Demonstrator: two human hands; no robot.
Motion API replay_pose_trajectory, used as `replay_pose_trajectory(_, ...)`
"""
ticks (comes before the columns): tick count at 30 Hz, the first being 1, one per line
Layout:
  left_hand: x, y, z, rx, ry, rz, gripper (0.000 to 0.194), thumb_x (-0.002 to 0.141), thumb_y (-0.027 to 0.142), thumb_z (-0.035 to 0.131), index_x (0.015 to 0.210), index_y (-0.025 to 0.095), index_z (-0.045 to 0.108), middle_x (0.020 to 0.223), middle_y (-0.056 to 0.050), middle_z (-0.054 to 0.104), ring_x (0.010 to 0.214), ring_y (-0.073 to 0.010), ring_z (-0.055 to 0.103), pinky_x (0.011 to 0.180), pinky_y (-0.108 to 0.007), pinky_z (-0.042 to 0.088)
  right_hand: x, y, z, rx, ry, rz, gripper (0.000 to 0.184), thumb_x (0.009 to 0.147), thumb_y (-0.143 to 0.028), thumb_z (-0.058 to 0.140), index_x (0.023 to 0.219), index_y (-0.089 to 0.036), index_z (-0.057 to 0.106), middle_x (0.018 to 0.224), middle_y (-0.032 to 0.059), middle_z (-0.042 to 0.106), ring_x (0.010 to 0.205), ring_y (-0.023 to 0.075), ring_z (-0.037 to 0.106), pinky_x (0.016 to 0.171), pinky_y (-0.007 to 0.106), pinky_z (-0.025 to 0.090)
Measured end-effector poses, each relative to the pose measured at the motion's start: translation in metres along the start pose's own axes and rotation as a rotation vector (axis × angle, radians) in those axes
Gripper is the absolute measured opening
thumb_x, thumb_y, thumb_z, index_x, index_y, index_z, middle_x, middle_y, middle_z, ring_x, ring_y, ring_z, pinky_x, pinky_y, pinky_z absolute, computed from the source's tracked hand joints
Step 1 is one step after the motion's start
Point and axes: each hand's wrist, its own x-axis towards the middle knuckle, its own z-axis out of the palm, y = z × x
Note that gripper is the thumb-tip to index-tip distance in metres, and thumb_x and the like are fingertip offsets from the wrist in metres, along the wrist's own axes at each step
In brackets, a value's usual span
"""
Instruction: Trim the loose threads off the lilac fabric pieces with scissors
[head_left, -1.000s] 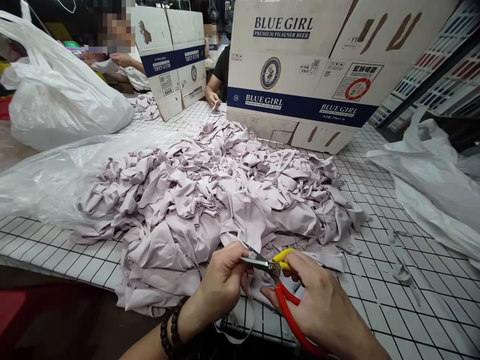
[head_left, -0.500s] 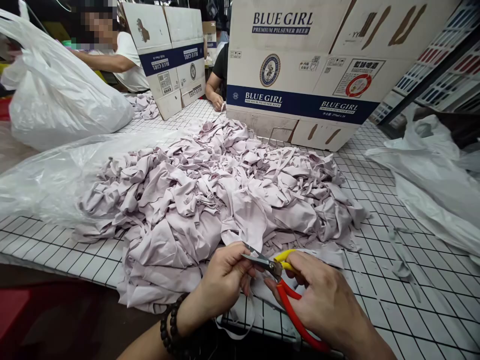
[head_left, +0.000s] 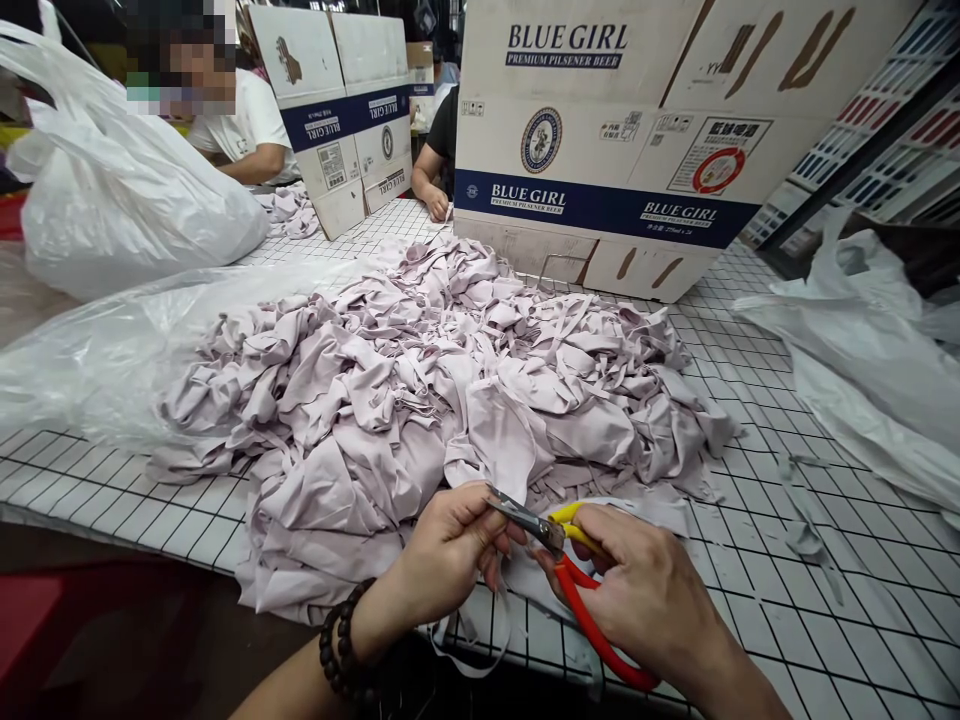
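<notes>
My right hand [head_left: 645,580] grips scissors [head_left: 551,535] with one yellow and one red handle, their blades nearly closed. The blade tips lie against the fingers of my left hand [head_left: 457,545], which is pinched shut on a pale lilac piece of fabric mostly hidden by the fingers. A thin fabric strip [head_left: 480,668] hangs in a loop below that hand. Right behind both hands rises a large heap of pale lilac fabric pieces [head_left: 420,400], some with narrow straps. Dark beads circle my left wrist.
The heap covers a table [head_left: 757,560] with a black grid pattern. A printed beer carton [head_left: 600,130] stands behind it, a smaller carton [head_left: 337,120] farther left. White plastic bags [head_left: 135,190] flank both sides. Fabric scraps [head_left: 806,540] lie at right. Two people sit across the table.
The scissor blades have closed from slightly apart to nearly together at my left fingertips. My hands have barely shifted. The person at the far left has lowered an arm and leaned left.
</notes>
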Motion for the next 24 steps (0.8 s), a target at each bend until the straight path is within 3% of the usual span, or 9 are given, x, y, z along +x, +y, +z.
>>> replay_pose_trajectory(9, -0.002, 0.002, -0.002, 0.026, -0.022, -0.064, 0.043, 0.081, 0.053, 0.065, 0.069, 0.012, 0.062, 0.062, 0.002, 0.049, 0.042, -0.0062, 0.046, 0.038, -0.017, 0.039, -0.002, 0.005, 0.005, 0.117, -0.11, 0.041, 0.035, 0.078, -0.034, 0.063, 0.056, -0.022, 0.039, 0.049, -0.0056, 0.043, 0.044, 0.009, 0.039, 0.044, 0.022, 0.029)
replay_pose_trajectory(13, 0.0, 0.006, -0.001, 0.033, -0.029, -0.085, 0.045, 0.08, 0.055, 0.065, 0.068, 0.012, 0.06, 0.06, 0.003, 0.047, 0.04, -0.0053, 0.044, 0.038, -0.017, 0.038, -0.001, 0.019, 0.0, 0.374, -0.27, 0.292, 0.04, 0.077, -0.041, 0.067, 0.052, -0.022, 0.041, 0.049, -0.0049, 0.045, 0.045, 0.0101, 0.041, 0.043, 0.022, 0.031)
replay_pose_trajectory(15, 0.0, 0.009, -0.001, 0.04, -0.037, -0.078, 0.046, 0.08, 0.056, 0.065, 0.066, 0.012, 0.059, 0.06, 0.003, 0.047, 0.039, -0.005, 0.044, 0.038, -0.017, 0.037, 0.007, 0.032, -0.007, 0.56, -0.267, 0.457, 0.037, 0.078, -0.047, 0.067, 0.057, -0.021, 0.049, 0.052, -0.004, 0.049, 0.046, 0.0113, 0.045, 0.044, 0.023, 0.037)
replay_pose_trajectory(17, 0.0, 0.01, -0.001, 0.048, -0.042, -0.078, 0.047, 0.079, 0.057, 0.064, 0.066, 0.012, 0.059, 0.059, 0.003, 0.047, 0.039, -0.0052, 0.044, 0.038, -0.017, 0.036, 0.023, 0.044, -0.015, 0.675, -0.214, 0.564, 0.034, 0.077, -0.051, 0.069, 0.069, -0.021, 0.057, 0.064, 0.0, 0.06, 0.054, 0.0144, 0.055, 0.049, 0.025, 0.045)
replay_pose_trajectory(19, -0.001, 0.009, 0.0, 0.058, -0.047, -0.094, 0.048, 0.079, 0.059, 0.063, 0.066, 0.012, 0.058, 0.059, 0.003, 0.048, 0.039, -0.0055, 0.046, 0.038, -0.017, 0.035, 0.047, 0.05, -0.018, 0.649, -0.187, 0.596, 0.035, 0.071, -0.051, 0.075, 0.082, -0.02, 0.061, 0.083, 0.0053, 0.069, 0.066, 0.0184, 0.063, 0.056, 0.027, 0.05)
replay_pose_trajectory(21, -0.004, 0.007, 0.001, 0.063, -0.052, -0.115, 0.051, 0.078, 0.061, 0.063, 0.066, 0.012, 0.058, 0.059, 0.002, 0.049, 0.038, -0.0054, 0.047, 0.039, -0.017, 0.034, 0.076, 0.047, -0.015, 0.485, -0.165, 0.565, 0.039, 0.067, -0.049, 0.078, 0.087, -0.02, 0.061, 0.091, 0.0071, 0.071, 0.068, 0.0191, 0.064, 0.055, 0.026, 0.048)
replay_pose_trajectory(24, -0.009, 0.003, 0.003, 0.075, -0.06, -0.135, 0.053, 0.077, 0.064, 0.062, 0.065, 0.013, 0.056, 0.061, 0.002, 0.05, 0.039, -0.0052, 0.047, 0.039, -0.017, 0.034, 0.117, 0.031, 0.0, 0.273, -0.149, 0.433, 0.031, 0.073, -0.038, 0.071, 0.09, -0.015, 0.06, 0.082, 0.0044, 0.069, 0.062, 0.0141, 0.06, 0.053, 0.021, 0.04)
